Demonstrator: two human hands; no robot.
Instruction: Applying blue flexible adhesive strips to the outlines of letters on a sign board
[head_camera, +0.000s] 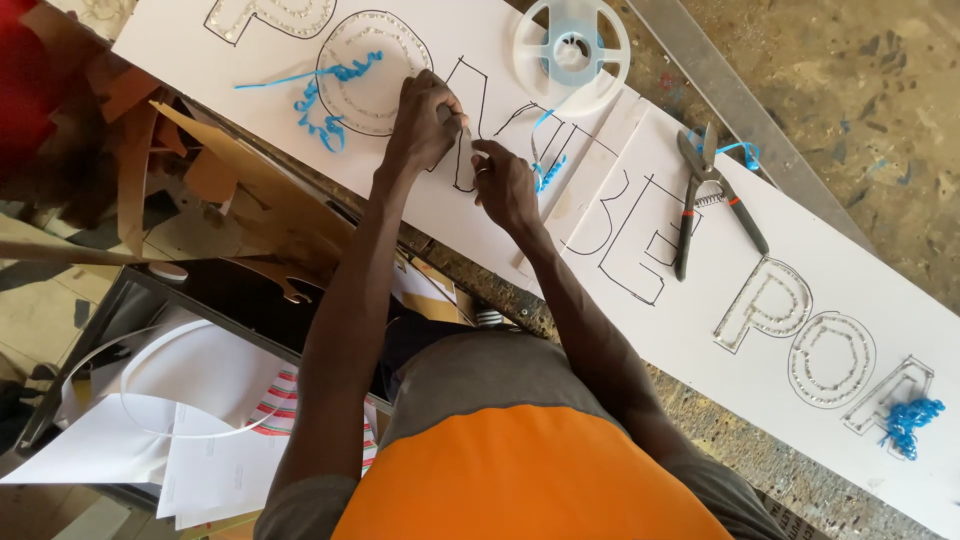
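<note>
**A:** Both hands are close together over the long white board (480, 215). The left hand (425, 120) looks curled shut around something small, can't make out what. The right hand (503, 185) has its fingertips pressed on an outlined letter (468, 130).

**B:** And nearby?

**A:** An empty white reel (571, 50) sits just above, blue curly strips (322, 105) lie to the left, and orange-handled pliers (705, 195) rest farther right on the board.

Both arms extended forward; left hand (424, 122) curled, right hand (503, 185) pinching, close together.
</note>
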